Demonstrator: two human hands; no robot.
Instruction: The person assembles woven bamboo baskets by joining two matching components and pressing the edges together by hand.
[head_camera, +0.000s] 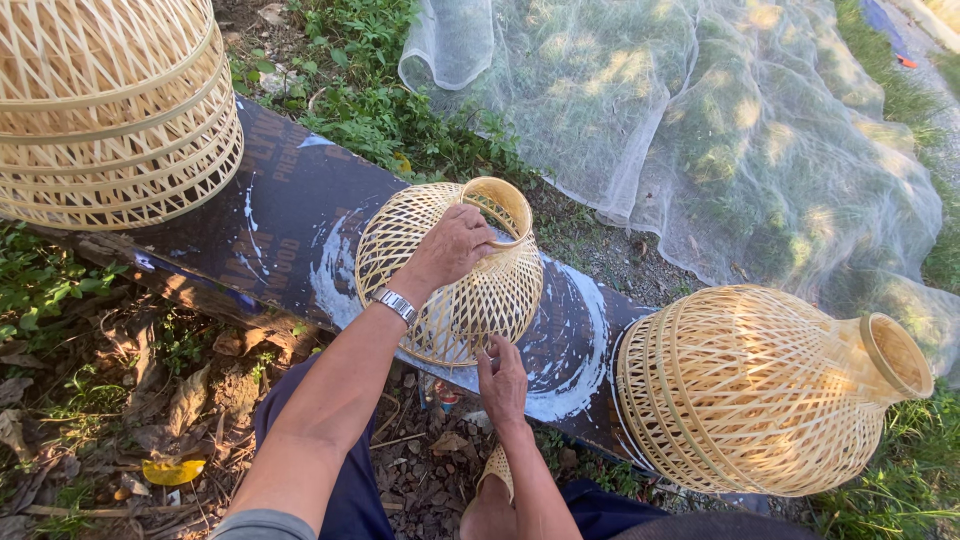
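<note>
2 hands (452, 250) grip woven basket (450, 272), fingers (498, 352) at rim.

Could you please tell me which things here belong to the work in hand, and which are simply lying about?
In hand:
- small woven bamboo basket, on the dark board
- left hand, gripping the basket's neck
- right hand, fingers at its lower rim

Lying about:
- finished vase-shaped bamboo basket, on its side
- stacked bamboo baskets
- white netting on the grass
- dry leaves
</note>
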